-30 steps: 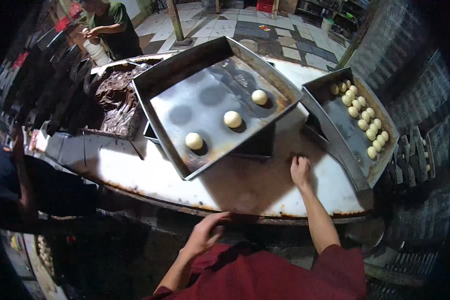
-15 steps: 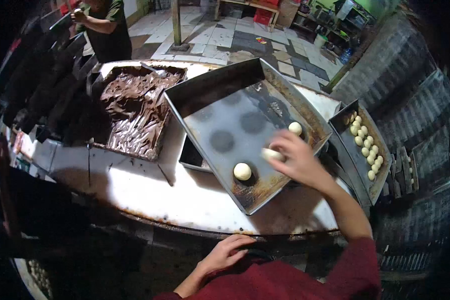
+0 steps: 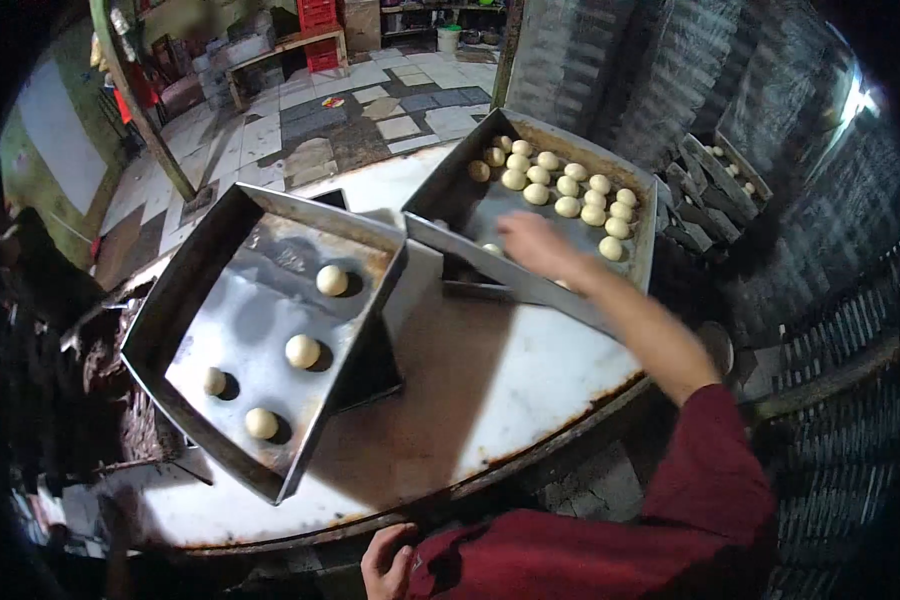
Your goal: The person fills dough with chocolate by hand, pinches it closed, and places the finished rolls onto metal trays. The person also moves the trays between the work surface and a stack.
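My right hand (image 3: 532, 243) reaches over the near wall of the right baking tray (image 3: 570, 298), its fingers smeared by motion. A pale dough ball (image 3: 492, 249) peeks out beside the fingertips, partly behind the tray wall. Rows of similar dough balls (image 3: 568, 186) fill the far and right side of that tray. In the left baking tray (image 3: 192, 345), which sits tilted, several dough balls lie spaced apart, among them one dough ball (image 3: 302, 351) near the middle. My left hand (image 3: 386, 562) is loosely curled by the table's front edge, with nothing in it.
Both trays rest over a white-topped table (image 3: 530, 375) with a worn, curved front edge. Brown, crumpled material (image 3: 145, 425) is at the far left. A wooden post (image 3: 140, 110) and red crates (image 3: 318, 35) stand beyond. More trays (image 3: 715, 185) are by the right wall.
My view has swung right. My right hand has moved from the left tray to the right one. The left tray now shows more dough balls than before.
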Demonstrator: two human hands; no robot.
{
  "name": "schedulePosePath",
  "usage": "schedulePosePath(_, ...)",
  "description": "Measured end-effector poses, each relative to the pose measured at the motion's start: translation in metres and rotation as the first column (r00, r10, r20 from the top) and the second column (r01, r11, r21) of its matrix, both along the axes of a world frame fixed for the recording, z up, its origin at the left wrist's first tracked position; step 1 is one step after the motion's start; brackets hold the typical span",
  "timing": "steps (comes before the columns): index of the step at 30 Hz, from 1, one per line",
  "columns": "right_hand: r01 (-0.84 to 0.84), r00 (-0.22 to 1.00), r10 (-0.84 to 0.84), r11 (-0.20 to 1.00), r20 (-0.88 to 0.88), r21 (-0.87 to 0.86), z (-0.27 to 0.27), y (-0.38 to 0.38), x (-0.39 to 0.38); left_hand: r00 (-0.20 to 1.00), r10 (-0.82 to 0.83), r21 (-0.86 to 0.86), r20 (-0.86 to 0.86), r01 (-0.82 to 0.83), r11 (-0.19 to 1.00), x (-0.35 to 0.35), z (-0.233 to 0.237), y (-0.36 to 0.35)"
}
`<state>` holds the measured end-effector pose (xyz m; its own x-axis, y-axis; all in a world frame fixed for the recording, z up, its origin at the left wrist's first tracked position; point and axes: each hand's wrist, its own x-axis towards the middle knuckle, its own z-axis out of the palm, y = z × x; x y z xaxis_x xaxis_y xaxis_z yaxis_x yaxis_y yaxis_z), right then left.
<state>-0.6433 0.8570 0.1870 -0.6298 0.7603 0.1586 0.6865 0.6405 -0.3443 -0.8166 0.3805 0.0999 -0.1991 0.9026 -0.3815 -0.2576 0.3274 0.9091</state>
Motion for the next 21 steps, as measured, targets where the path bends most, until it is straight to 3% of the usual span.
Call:
schedulePosePath(2, -0.069, 0.929, 0.042, 0.996, 0.367, 0.058, -0.026, 0.054, 0.11, 0.968, 0.241, 0.076, -0.074, -0.235, 0.969, 0.034, 0.023, 0.029)
schedulePosePath(3, -0.134, 0.928, 0.077, 0.982, 0.365, 0.135, -0.055, 0.08, 0.163, 0.965, 0.248, 0.072, -0.09, -0.242, 0.968, 0.042, 0.034, 0.038)
schedulePosePath(5, 0.075, 0.857, -0.134, 0.988, 0.498, 0.138, -0.035, 0.063, 0.186, 0.978, 0.161, 0.096, -0.133, -0.149, 0.984, 0.057, 0.05, 0.046)
schedulePosePath(6, 0.054, 0.86, -0.113, 0.99, 0.499, 0.131, -0.017, 0.048, 0.184, 0.987, 0.163, 0.132, 0.001, -0.162, 0.978, 0.062, 0.033, 0.044)
schedulePosePath(8, 0.249, 0.931, -0.192, 0.956, 0.311, -0.156, 0.023, 0.004, 0.159, 0.997, 0.017, 0.202, -0.08, -0.001, 0.979, 0.066, 0.049, 0.06)
schedulePosePath(10, 0.198, 0.96, -0.23, 0.961, -0.16, -0.196, 0.036, -0.082, 0.118, 0.982, 0.107, 0.145, 0.153, -0.13, 0.981, 0.084, 0.048, 0.073)
schedulePosePath(11, 0.091, 0.928, -0.149, 0.979, -0.341, -0.181, 0.02, -0.126, 0.098, 0.877, 0.081, 0.192, 0.473, -0.192, 0.963, 0.094, 0.045, 0.079)
schedulePosePath(12, 0.007, 0.923, -0.082, 0.98, -0.376, -0.198, 0.015, -0.185, 0.071, 0.682, 0.014, 0.239, 0.732, -0.276, 0.931, 0.098, 0.039, 0.083)
schedulePosePath(13, -0.237, 0.865, 0.196, 0.971, -0.463, -0.031, -0.001, -0.234, 0.048, 0.611, -0.001, 0.213, 0.791, -0.274, 0.938, 0.095, 0.034, 0.077)
schedulePosePath(14, -0.451, 0.81, 0.51, 0.857, -0.289, 0.25, -0.005, -0.281, 0.024, 0.533, -0.018, 0.191, 0.846, -0.273, 0.943, 0.087, 0.027, 0.063)
schedulePosePath(15, -0.609, 0.765, 0.611, 0.789, -0.206, 0.08, -0.015, -0.33, 0.006, 0.599, 0.169, 0.019, 0.783, -0.294, 0.956, 0.075, 0.014, 0.039)
schedulePosePath(16, -0.746, 0.639, 0.75, 0.658, -0.173, 0.096, -0.014, -0.366, -0.009, 0.747, 0.289, 0.003, 0.598, -0.362, 0.932, 0.061, 0.026, 0.012)
schedulePosePath(17, -0.842, 0.509, 0.814, 0.538, -0.279, 0.033, -0.01, -0.395, -0.023, 0.714, 0.384, -0.006, 0.586, -0.47, 0.883, 0.052, 0.026, -0.02)
schedulePosePath(18, -0.873, 0.456, 0.842, 0.486, -0.287, 0.038, -0.015, -0.421, -0.047, 0.674, 0.472, -0.017, 0.569, -0.564, 0.826, 0.043, 0.025, -0.055)
schedulePosePath(20, -0.832, 0.428, 0.526, 0.547, -0.735, -0.094, -0.039, -0.475, -0.105, 0.801, 0.517, 0.207, 0.302, -0.584, 0.785, 0.034, -0.013, -0.126)
schedulePosePath(21, -0.788, 0.487, 0.394, 0.584, -0.78, -0.197, -0.047, -0.502, -0.138, 0.763, 0.589, 0.142, 0.267, -0.635, 0.759, 0.04, 0.001, -0.148)
